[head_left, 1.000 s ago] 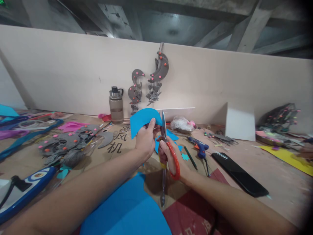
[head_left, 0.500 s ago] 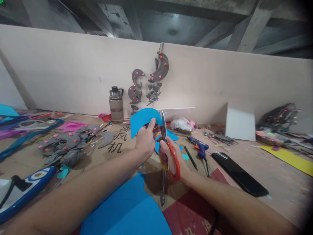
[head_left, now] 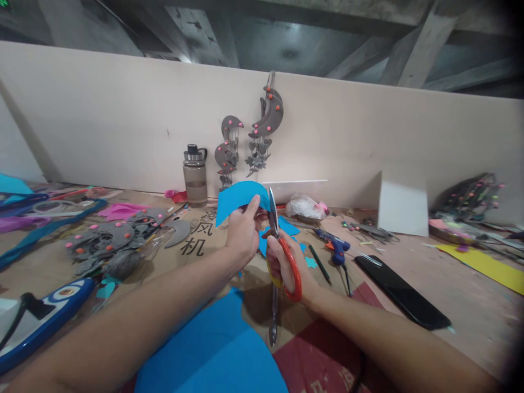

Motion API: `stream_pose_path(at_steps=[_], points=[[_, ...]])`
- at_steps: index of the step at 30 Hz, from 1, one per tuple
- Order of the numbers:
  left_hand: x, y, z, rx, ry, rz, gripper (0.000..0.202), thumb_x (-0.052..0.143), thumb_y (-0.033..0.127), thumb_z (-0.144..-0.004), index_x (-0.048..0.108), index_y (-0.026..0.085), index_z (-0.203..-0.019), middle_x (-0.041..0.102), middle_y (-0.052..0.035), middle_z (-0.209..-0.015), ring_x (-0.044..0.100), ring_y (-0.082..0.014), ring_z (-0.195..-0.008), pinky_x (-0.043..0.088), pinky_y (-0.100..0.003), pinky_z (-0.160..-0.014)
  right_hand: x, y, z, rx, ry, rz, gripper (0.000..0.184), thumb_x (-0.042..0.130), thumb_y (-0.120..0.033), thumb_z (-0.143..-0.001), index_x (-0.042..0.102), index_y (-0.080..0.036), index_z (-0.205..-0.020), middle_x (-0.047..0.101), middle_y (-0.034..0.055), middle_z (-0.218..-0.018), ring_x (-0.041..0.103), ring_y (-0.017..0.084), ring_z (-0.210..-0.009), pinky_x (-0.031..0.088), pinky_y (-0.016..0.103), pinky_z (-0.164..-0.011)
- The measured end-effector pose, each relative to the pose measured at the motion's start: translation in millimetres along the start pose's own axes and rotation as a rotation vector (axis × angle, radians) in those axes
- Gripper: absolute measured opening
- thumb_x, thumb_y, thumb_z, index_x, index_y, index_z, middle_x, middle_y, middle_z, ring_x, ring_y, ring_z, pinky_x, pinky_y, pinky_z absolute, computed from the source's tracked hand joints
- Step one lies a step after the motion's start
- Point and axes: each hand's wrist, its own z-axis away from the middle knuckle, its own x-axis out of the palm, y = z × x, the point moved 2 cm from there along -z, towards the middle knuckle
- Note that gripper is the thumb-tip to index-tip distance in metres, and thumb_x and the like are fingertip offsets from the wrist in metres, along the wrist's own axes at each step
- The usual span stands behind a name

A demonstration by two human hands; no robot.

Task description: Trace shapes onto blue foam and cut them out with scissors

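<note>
My left hand (head_left: 244, 232) pinches a curved piece of blue felt-like sheet (head_left: 237, 197), thumb on top and fingers beneath. My right hand (head_left: 289, 267) is wrapped round the handles of a pair of scissors (head_left: 293, 273), orange-red and yellow, with the blades pointing up and away. Those blades stand at the right edge of the blue piece, close to my left fingertips; whether they are biting into it I cannot tell. Below my arms lies a larger blue sheet (head_left: 213, 349) with a curved edge. Blue offcuts (head_left: 289, 226) lie behind my right hand.
A blue glue gun (head_left: 339, 252), a dark pencil (head_left: 320, 265) and a black phone (head_left: 401, 292) lie to the right. Left are grey felt pieces with pom-poms (head_left: 110, 240). A water bottle (head_left: 195, 177) stands by the wall, where grey moon hangings (head_left: 268, 114) hang.
The blue piece has shifted slightly left and tilted a little in my left hand. The scissor blades look closer together; my right hand has barely moved.
</note>
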Motion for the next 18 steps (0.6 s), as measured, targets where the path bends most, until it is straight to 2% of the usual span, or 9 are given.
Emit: stream_pose_path(at_steps=[8,15,18], points=[[-0.3,-3.8,4.8,-0.059,0.002,-0.058,0.039,0.086,0.039,-0.070,0.057,0.016,-0.060,0.059,0.0019,-0.052,0.055,-0.0111,-0.049,0.041,-0.025,-0.053,-5.2,3.2,-5.7,-0.124,-0.006,0.054,0.038,0.063,-0.057,-0.091,0.044,-0.024,-0.090,0.038,-0.0093,-0.062,0.030,0.006,-0.047,0.028,0.018,-0.042],[-1.9,-8.4,7.7,-0.090,0.002,-0.060,0.043,0.087,0.043,-0.068,0.055,0.016,-0.060,0.059,0.0016,-0.053,0.055,-0.0108,-0.048,0.040,-0.025,-0.052,-4.9,6.1,-5.4,-0.111,-0.006,-0.008,0.034,0.063,-0.055,-0.090,0.048,-0.025,-0.098,0.037,-0.0089,-0.064,0.028,0.007,-0.048,0.026,0.019,-0.043],[-2.8,-9.7,7.4,-0.092,0.003,-0.057,0.044,0.088,0.044,-0.067,0.055,0.016,-0.061,0.060,0.0015,-0.054,0.055,-0.0105,-0.049,0.040,-0.025,-0.051,-4.8,7.3,-5.0,-0.112,0.001,-0.013,0.035,0.065,-0.055,-0.090,0.047,-0.025,-0.094,0.038,-0.0082,-0.065,0.031,0.007,-0.050,0.027,0.019,-0.044]])
